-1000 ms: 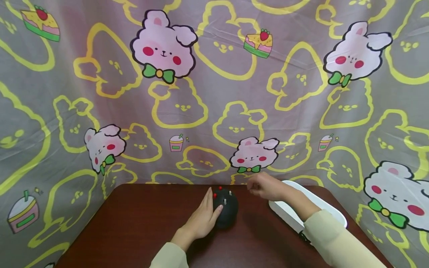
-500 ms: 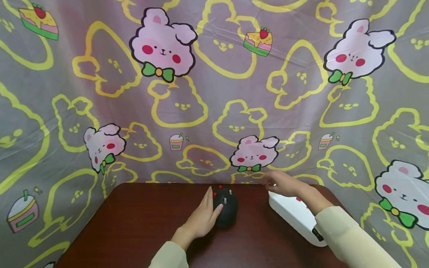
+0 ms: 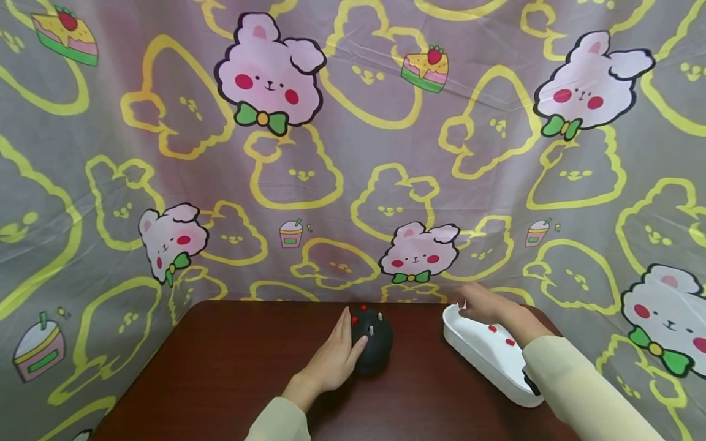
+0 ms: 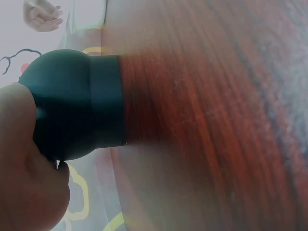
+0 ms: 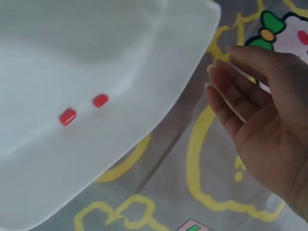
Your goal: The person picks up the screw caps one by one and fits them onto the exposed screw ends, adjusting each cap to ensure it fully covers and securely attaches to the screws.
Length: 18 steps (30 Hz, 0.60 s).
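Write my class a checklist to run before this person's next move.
1. Left grip on black stand: ok, touching its side.
2. Stand upright on table: ok, its base sits flat.
3. Right grip free: ok, fingers relaxed, nothing visibly held.
4. Right grip at stand: not ok, near the white tray.
5. Red pieces inside tray: ok, two visible.
6. Tray's full contents: cannot tell, right forearm blocks part.

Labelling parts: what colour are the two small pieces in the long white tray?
Both blocky pieces are red, clearest in right wrist view.
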Tool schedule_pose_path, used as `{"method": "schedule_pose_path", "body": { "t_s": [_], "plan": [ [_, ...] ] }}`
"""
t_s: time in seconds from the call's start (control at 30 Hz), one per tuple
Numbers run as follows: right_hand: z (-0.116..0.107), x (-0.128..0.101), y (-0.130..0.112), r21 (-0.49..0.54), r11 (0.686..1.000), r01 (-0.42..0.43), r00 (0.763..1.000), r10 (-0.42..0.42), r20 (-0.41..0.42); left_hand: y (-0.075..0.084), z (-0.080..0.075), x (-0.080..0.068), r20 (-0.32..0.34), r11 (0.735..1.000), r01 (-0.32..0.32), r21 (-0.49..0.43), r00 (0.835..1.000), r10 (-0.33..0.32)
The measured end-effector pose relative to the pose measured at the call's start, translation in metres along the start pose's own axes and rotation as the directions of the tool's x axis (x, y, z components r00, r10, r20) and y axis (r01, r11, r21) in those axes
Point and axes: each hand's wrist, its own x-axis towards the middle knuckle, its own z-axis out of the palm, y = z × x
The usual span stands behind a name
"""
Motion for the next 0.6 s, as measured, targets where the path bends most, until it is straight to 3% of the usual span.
{"method": "schedule_pose_path", "body": {
  "t_s": [0.37, 0.6],
  "plan": [
    [0.003, -0.012, 0.019, -0.037, 0.992, -0.120, 0.991, 0.122, 0.058, 0.000, -0.001, 0.000, 0.007, 1.000, 0.004, 0.003, 1.000, -0.004],
    [0.007, -0.021, 0.029, -0.063, 0.951, -0.303, 0.941, 0.309, 0.139, 0.000, 0.000, 0.002, 0.006, 1.000, 0.001, 0.004, 1.000, -0.002]
  ]
}}
